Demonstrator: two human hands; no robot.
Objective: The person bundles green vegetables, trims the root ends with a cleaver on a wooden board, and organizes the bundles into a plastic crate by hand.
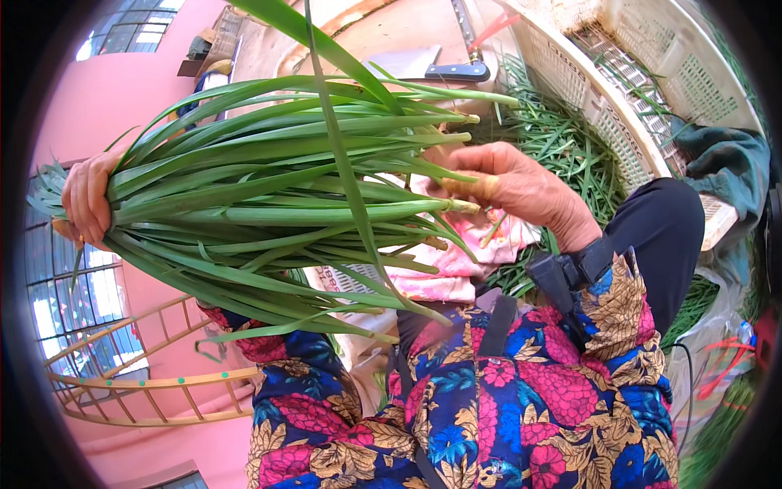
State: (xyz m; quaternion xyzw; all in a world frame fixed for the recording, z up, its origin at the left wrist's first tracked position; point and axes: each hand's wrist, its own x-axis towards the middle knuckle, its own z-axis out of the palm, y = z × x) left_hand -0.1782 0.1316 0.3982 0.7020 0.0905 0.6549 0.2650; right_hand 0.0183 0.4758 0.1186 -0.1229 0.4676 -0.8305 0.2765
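My left hand is shut around the leafy end of a thick bundle of green leafy stalks. The bundle lies sideways across the view, its leaf tips sticking out past the hand on the left and its pale cut ends fanned to the right. At those ends is my right hand, fingers curled in behind the stalks, with a yellowish wrapping on the thumb. Stalks hide its fingertips, so I cannot tell whether it pinches one. Below the stalk ends, a pink and white cloth lies across my lap.
A cleaver with a dark handle rests on a wooden board beyond the bundle. Cut greens are heaped beside white plastic crates on the right. A teal cloth hangs over a crate edge. A wooden ladder stands left.
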